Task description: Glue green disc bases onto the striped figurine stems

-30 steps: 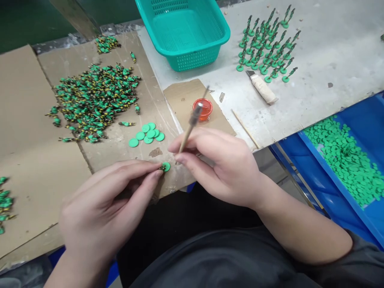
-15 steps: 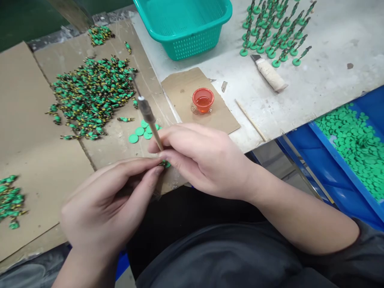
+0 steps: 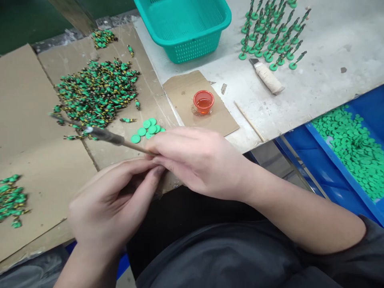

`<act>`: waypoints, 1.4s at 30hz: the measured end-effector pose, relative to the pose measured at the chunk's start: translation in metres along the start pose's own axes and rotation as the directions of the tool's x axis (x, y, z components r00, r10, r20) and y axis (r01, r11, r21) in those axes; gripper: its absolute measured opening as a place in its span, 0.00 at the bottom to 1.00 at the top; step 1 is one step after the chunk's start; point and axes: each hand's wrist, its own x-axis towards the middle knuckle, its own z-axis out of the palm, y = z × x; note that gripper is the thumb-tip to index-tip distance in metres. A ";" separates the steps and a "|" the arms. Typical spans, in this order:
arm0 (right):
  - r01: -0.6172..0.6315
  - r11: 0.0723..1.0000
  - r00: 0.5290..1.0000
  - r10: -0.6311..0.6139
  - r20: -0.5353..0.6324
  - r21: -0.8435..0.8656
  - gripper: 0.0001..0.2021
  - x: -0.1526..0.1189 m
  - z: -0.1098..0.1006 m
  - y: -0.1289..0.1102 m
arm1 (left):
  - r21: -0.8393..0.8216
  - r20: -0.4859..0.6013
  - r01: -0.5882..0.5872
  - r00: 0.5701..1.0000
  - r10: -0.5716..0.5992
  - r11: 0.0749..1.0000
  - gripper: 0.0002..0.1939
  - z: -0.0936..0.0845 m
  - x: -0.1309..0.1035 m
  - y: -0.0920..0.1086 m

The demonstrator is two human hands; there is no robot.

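My right hand (image 3: 195, 160) is closed around a thin wooden-handled needle tool (image 3: 109, 136), wrapped in grey near its upper end, with a blurred thin dark tip pointing left. My left hand (image 3: 117, 196) is pinched, its fingertips meeting those of the right. The small green figurine between them is hidden now; half a second ago some green and dark parts showed there. Just beyond the fingers lie several green discs (image 3: 147, 128) on the cardboard. Farther off is a big heap of green, black and yellow figurines (image 3: 99, 94).
A red cup (image 3: 203, 102) of liquid sits on a cardboard piece (image 3: 180, 86). Behind it is a green basket (image 3: 195, 50). To the right are standing figurines on discs (image 3: 273, 67), a wrapped blade (image 3: 267, 76), a wooden stick (image 3: 249, 121) and a blue bin (image 3: 318, 140) holding green discs.
The needle tool has swung from nearly upright to leaning far left. The hands stay together at almost the same place, and the green bits between the fingertips are now covered.
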 end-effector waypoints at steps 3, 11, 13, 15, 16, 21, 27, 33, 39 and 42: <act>0.040 0.999 0.999 -0.040 -0.028 0.004 0.10 -0.002 -0.001 0.003 | 0.002 0.005 -0.009 1.000 0.009 1.000 0.10 -0.001 0.002 0.002; 0.085 0.993 0.965 -0.061 -0.255 0.083 0.07 -0.019 0.004 0.003 | -0.002 -0.003 0.029 1.000 -0.029 1.000 0.09 0.001 0.004 0.007; 0.091 0.992 0.970 -0.069 -0.231 0.085 0.10 -0.020 0.008 0.002 | -0.012 0.002 0.013 1.000 -0.013 1.000 0.09 0.000 0.004 0.004; 0.094 0.993 0.971 -0.074 -0.228 0.077 0.10 -0.019 0.011 0.003 | -0.010 0.006 0.007 1.000 -0.007 1.000 0.09 0.000 0.004 0.003; 0.105 0.992 0.967 -0.086 -0.239 0.070 0.10 -0.019 0.012 0.004 | -0.007 0.005 0.009 1.000 -0.009 1.000 0.09 0.000 0.004 0.003; 0.157 0.987 0.955 -0.140 -0.263 0.043 0.09 -0.018 0.015 0.007 | 0.004 0.008 0.027 1.000 -0.027 1.000 0.07 -0.001 0.004 0.003; 0.093 0.995 0.979 -0.086 -0.183 0.028 0.08 -0.019 0.014 0.003 | -0.015 0.008 -0.029 1.000 0.029 0.999 0.08 -0.002 0.003 -0.002; 0.082 0.990 0.985 -0.097 -0.140 -0.111 0.13 -0.016 0.017 -0.008 | 0.021 0.005 -0.019 1.000 0.019 1.000 0.02 -0.001 0.002 -0.006; 0.072 0.989 0.966 -0.102 -0.238 -0.130 0.09 -0.015 0.010 -0.012 | 0.019 0.020 -0.042 0.999 0.041 0.999 0.05 -0.002 0.003 -0.005; 0.032 0.998 0.905 -0.054 -0.422 -0.059 0.06 -0.021 0.003 -0.012 | 0.014 0.021 -0.003 1.000 0.003 1.000 0.07 -0.002 0.004 -0.001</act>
